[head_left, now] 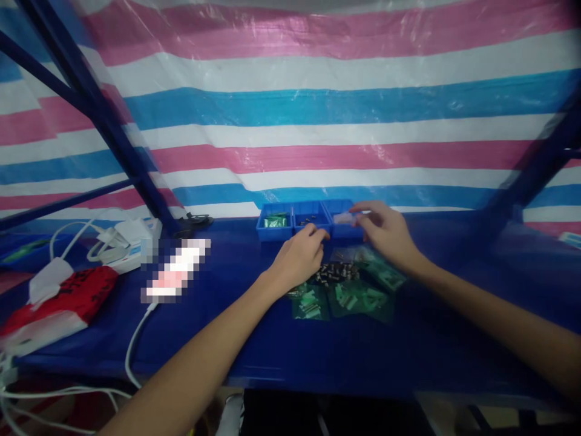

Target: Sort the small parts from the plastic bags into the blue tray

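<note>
My left hand [300, 253] hovers in front of the middle blue bin [310, 218], its fingers pinched together near the bin's front edge; what they hold is too small to tell. My right hand [385, 232] is raised by the right blue bin [345, 221] and holds a small clear plastic bag [344, 217] between thumb and fingers. Below both hands lies a pile of small dark metal parts [334, 272] on the blue table [254, 339], with several green packets [358, 297] around it.
The left blue bin [273, 221] holds green packets. A white power strip with cables [122, 245] and a red and white bag [63, 300] lie at the left. Blue frame bars [104, 121] rise at left and right. A striped tarp [318, 109] hangs behind.
</note>
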Demonstrator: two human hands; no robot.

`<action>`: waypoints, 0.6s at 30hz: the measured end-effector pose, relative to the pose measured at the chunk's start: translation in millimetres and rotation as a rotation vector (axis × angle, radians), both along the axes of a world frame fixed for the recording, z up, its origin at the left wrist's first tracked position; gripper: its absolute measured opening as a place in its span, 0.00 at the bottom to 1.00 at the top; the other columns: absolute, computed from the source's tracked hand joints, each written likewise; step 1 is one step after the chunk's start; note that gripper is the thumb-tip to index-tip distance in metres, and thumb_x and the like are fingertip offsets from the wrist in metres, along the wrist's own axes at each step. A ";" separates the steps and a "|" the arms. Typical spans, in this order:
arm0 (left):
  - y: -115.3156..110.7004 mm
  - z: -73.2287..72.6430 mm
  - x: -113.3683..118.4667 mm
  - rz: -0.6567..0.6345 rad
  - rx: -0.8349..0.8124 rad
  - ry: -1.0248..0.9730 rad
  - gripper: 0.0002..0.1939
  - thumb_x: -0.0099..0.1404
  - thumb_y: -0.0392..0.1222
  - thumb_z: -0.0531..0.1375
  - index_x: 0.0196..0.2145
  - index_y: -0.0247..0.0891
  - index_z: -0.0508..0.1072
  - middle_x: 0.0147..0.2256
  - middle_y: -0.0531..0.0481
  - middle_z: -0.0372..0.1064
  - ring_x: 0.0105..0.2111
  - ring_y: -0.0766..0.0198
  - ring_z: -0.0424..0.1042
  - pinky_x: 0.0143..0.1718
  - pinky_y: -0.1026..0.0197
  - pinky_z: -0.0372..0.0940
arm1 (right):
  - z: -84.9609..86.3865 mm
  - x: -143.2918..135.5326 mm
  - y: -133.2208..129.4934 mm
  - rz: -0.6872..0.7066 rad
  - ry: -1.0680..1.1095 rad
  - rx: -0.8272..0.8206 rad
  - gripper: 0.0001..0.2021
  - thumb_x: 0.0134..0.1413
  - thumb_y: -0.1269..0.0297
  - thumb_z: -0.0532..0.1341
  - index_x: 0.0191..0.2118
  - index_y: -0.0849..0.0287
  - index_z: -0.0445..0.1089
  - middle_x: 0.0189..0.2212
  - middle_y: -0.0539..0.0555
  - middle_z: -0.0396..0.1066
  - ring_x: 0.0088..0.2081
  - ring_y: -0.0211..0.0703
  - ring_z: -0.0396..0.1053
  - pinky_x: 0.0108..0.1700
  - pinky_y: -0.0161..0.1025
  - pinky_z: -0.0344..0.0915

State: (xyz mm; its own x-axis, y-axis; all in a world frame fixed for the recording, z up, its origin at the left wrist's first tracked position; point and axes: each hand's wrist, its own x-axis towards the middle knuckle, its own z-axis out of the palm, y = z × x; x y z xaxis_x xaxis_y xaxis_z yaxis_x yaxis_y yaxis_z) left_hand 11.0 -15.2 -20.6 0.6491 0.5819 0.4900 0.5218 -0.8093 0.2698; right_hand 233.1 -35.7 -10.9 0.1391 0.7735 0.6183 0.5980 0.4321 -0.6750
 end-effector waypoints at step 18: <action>11.6 11.3 -13.1 -0.122 -0.435 0.096 0.07 0.59 0.41 0.63 0.35 0.38 0.79 0.32 0.51 0.74 0.31 0.62 0.72 0.31 0.61 0.61 | -17.2 -30.3 -24.1 0.223 -0.799 -0.104 0.10 0.66 0.67 0.54 0.36 0.58 0.73 0.36 0.57 0.73 0.40 0.48 0.69 0.40 0.43 0.61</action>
